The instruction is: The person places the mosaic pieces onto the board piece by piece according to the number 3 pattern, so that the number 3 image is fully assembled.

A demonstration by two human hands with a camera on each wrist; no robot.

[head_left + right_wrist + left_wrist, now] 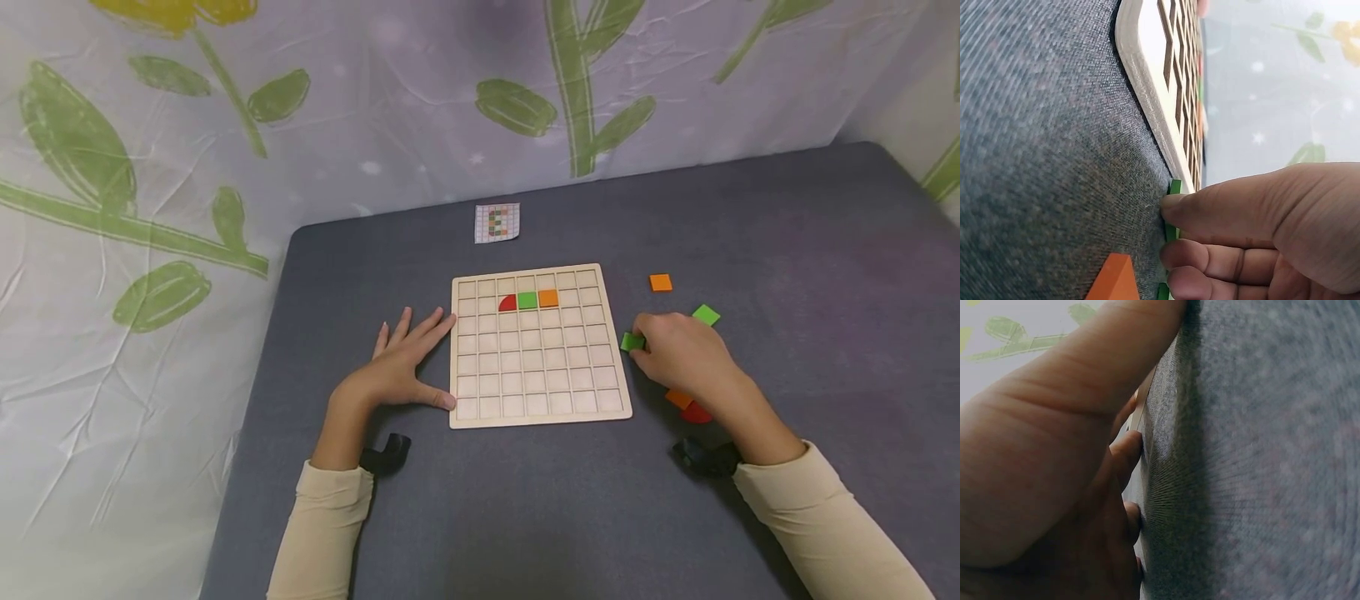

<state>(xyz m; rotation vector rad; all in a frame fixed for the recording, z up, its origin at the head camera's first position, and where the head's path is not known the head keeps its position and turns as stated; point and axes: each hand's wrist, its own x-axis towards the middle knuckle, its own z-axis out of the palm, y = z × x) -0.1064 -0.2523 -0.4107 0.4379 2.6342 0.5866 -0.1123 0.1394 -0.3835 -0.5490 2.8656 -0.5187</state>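
A wooden grid board [540,406] lies on the table. In one of its upper rows sit a red quarter-circle tile [508,303], a green square tile [527,300] and an orange square tile [548,298], side by side. My left hand [397,367] rests with spread fingers against the board's left edge, thumb at the lower corner. To the right of the board, my right hand [686,354] pinches another green tile [632,342] between thumb and fingers. The right wrist view shows that green tile [1175,187] close to the board's edge, partly covered by the thumb.
Around the right hand lie a loose orange tile [661,282], a green tile [706,315], an orange tile [678,399] and a red tile [697,413]. A small printed pattern card [497,222] lies behind the board, near the table's back edge.
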